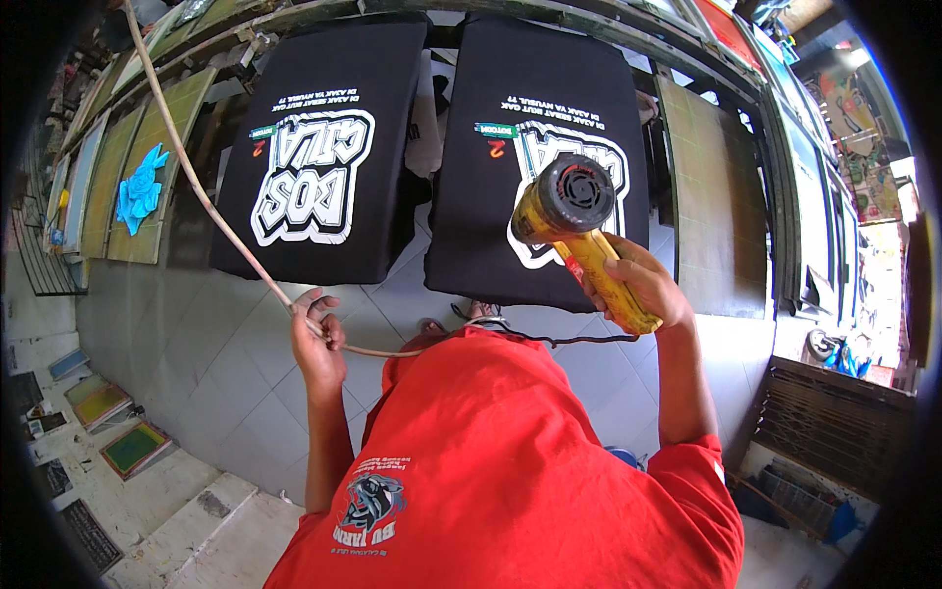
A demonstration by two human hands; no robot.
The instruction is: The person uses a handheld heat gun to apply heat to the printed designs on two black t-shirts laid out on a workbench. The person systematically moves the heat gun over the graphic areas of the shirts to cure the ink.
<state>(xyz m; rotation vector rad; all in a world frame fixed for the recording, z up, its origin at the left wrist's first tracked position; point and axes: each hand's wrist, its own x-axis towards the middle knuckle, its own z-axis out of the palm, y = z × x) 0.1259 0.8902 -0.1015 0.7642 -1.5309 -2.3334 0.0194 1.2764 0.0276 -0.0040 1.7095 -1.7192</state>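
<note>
My right hand [643, 285] is wrapped round the handle of a yellow and black heat gun [589, 260]. Its round vented back faces up, and it hangs over the print on the right black T-shirt [471, 226], hiding part of it. A pale cable [211, 211] runs down from the upper left to my left hand [319, 339], whose curled fingers hold it near my waist. A second black T-shirt [324, 260] with a white lettered print lies flat on the board to the left. From the gun's handle a dark cord [589, 340] crosses in front of me.
A crumpled blue cloth [140, 191] lies on a greenish board [147, 236] at the left. Another bare board [716, 196] stands right of the shirts. Wooden rails [549, 12] run along the back. Framed screens [135, 447] rest at the lower left. Tiled floor [245, 363] shows below the boards.
</note>
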